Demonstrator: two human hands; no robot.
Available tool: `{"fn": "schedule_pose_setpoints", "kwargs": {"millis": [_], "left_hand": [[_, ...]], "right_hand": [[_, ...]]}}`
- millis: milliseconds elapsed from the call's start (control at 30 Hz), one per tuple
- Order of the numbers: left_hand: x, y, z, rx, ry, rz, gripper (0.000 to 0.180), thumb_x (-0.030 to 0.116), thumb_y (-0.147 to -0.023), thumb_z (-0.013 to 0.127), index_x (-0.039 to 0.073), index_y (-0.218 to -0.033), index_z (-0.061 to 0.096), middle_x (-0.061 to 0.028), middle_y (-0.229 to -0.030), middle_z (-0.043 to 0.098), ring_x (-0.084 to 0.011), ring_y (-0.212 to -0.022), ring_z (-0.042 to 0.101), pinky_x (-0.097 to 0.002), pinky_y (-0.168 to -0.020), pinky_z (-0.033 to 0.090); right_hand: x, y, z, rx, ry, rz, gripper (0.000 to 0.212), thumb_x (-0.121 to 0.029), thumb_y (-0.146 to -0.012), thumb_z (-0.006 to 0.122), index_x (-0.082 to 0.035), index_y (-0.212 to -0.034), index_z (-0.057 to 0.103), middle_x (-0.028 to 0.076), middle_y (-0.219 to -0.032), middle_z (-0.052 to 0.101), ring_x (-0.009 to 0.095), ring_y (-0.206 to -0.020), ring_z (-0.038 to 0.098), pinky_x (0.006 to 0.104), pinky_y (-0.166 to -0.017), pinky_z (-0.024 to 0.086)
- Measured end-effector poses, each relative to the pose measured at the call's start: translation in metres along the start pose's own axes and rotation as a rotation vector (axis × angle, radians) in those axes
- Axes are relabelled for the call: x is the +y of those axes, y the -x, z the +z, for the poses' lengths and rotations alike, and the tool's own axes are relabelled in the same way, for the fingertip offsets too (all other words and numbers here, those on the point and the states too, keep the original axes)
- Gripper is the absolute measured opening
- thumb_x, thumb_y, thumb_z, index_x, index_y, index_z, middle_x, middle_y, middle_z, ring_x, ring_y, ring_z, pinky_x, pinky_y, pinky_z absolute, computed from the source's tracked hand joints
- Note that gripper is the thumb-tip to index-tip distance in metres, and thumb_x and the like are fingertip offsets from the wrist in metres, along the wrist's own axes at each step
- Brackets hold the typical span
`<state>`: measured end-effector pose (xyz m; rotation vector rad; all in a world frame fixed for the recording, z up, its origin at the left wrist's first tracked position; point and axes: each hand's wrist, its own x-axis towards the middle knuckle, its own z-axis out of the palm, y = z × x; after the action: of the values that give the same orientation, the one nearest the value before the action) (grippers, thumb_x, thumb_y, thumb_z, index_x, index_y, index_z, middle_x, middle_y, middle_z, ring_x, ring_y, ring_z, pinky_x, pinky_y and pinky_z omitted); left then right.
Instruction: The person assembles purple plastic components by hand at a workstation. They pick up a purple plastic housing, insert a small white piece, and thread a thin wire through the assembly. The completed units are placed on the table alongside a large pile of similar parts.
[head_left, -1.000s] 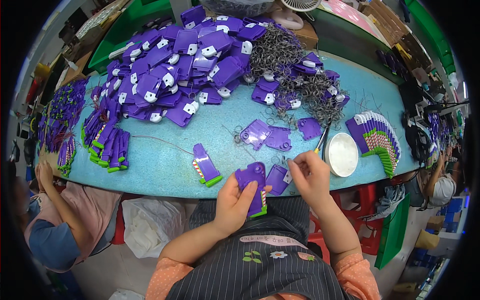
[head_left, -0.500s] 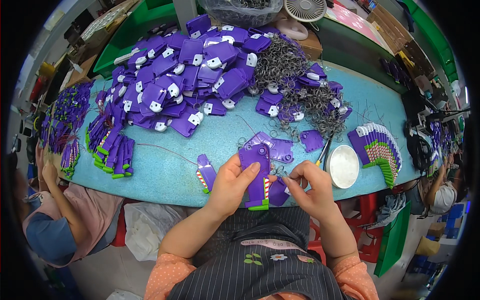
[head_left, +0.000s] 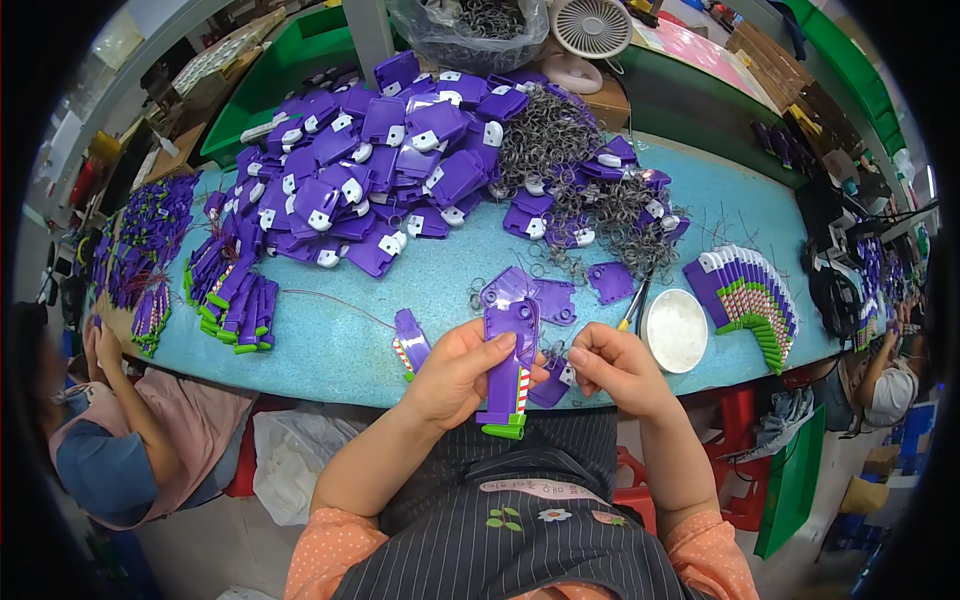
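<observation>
My left hand [head_left: 448, 378] is closed around a long purple plastic part [head_left: 508, 350] with a green tip and a red-and-white striped edge, thumb across its face. To its right, my right hand [head_left: 622, 370] pinches thumb and fingertips together. Whatever is between them is too small to make out. Under the left hand's part lie more purple pieces, one with a white corner [head_left: 548, 388], and a few loose grey metal springs. Another purple striped part [head_left: 410, 340] with a thin red wire rests on the table just left of my left hand.
A large heap of purple-and-white casings [head_left: 400, 150] covers the back. Beside it is a tangle of grey springs [head_left: 545, 135]. At right stand a white round dish [head_left: 676, 330], a slim tool [head_left: 632, 308] and a fanned row of striped parts [head_left: 745, 305]. A co-worker [head_left: 130, 440] sits at left.
The held purple part has come slightly down and toward me, with its green tip lower. My right hand stays pinched a little right of it. The whole view has shifted slightly.
</observation>
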<state>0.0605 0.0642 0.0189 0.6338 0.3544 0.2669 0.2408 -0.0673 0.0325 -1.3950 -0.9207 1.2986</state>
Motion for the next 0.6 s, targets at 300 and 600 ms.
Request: {"fn": "schedule_pose_setpoints", "kwargs": {"millis": [300,600], "left_hand": [[0.003,-0.001,0.012,0.007,-0.196,0.168,0.027,0.017,-0.093,0.052,-0.002,-0.112,0.048,-0.0172,-0.096,0.063,-0.0242,-0.085,0.067,-0.0355,-0.077,0.055],[-0.019,-0.002,0.001,0.172,0.175,-0.015,0.024,0.017,-0.095,0.048,-0.004,-0.105,0.054,-0.0168,-0.099,0.064,-0.0211,-0.088,0.065,-0.0312,-0.077,0.054]], "right_hand": [[0.016,-0.004,-0.009,-0.092,-0.542,0.348,0.024,-0.021,-0.09,0.058,-0.008,-0.072,0.05,-0.002,-0.058,0.045,0.008,-0.049,0.043,0.0221,-0.044,0.03],[0.01,0.011,0.024,0.457,1.098,-0.832,0.031,-0.005,-0.063,0.07,-0.007,-0.093,0.064,0.006,-0.077,0.057,0.02,-0.059,0.055,0.0293,-0.047,0.044]]}}
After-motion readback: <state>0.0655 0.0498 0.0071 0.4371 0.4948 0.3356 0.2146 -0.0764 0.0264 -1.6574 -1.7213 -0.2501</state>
